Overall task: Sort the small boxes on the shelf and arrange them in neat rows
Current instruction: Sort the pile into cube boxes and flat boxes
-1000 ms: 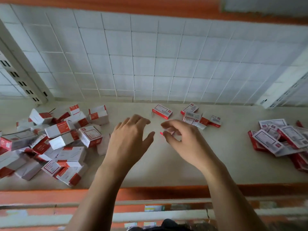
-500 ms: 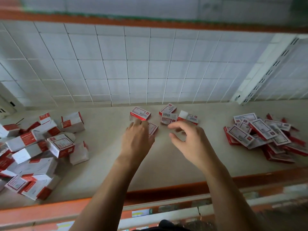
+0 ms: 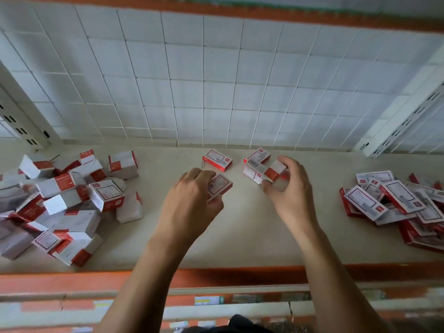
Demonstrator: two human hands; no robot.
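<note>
As they look light & stiff, L hand point(image 3: 189, 200) grips small box point(image 3: 219, 186) by its edges; R hand point(image 3: 292, 188) pinches second box point(image 3: 275, 171).

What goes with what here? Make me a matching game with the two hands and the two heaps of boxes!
Column one:
1. left hand
2. right hand
3. heap of chunky boxes
4. heap of flat boxes

Column two:
A. lies at the right end of the shelf
B. grips a box with its label up
C. lies at the left end of the shelf
D. grips a tilted box

Pairs: 1-B, 2-D, 3-C, 4-A.
</note>
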